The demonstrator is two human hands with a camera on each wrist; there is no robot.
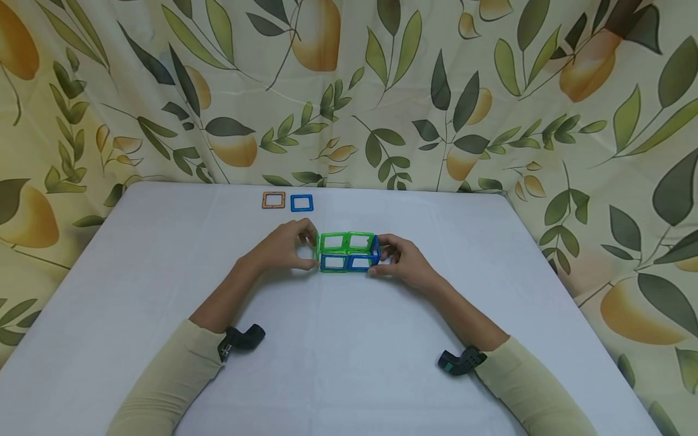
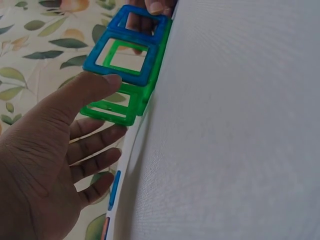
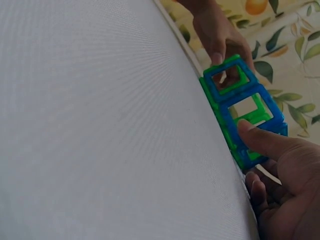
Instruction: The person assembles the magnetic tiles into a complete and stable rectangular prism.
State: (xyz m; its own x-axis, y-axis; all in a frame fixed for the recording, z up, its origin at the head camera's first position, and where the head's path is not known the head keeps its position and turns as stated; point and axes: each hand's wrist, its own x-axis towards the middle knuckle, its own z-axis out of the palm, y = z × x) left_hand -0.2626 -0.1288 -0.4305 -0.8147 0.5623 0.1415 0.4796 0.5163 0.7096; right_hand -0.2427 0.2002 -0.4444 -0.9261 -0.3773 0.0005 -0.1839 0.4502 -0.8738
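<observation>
A box-like structure of green and blue square magnetic tiles (image 1: 347,252) stands on the white table. Green tiles form its back and left end; blue ones form its front and right end. My left hand (image 1: 285,245) holds the left end, its thumb at the front corner and its fingers toward the back. In the left wrist view that thumb overlaps the lower edge of a blue front tile (image 2: 122,60). At the other end my right hand (image 1: 406,260) grips the blue end tile (image 1: 376,249), with the thumb on the front side (image 3: 252,115).
Behind the structure, near the table's far edge, lie a loose orange square tile (image 1: 274,200) and a loose blue square tile (image 1: 302,203). A curtain (image 1: 349,91) printed with leaves and fruit hangs beyond the white tabletop (image 1: 327,363).
</observation>
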